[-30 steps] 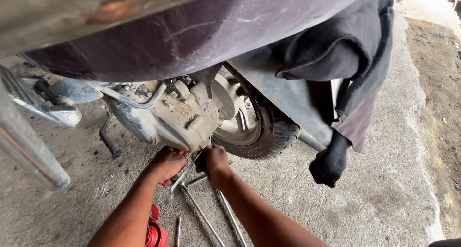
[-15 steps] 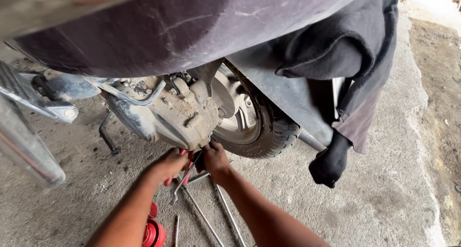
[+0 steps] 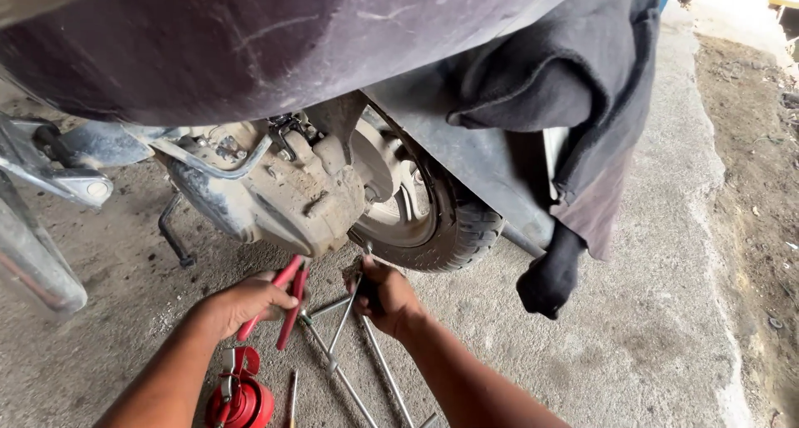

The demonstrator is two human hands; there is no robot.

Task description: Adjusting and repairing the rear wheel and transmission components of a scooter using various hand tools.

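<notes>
Left hand (image 3: 250,301) was clamped on red pliers (image 3: 283,299), right hand (image 3: 384,295) fisted round a wrench (image 3: 345,316), both just under the engine (image 3: 275,191) for reach.

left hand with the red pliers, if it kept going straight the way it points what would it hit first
Most likely the underside of the grimy engine casing: the left hand aims the red-handled pliers up at its lower edge. Depth is unclear, so the exact contact spot is uncertain.
</notes>
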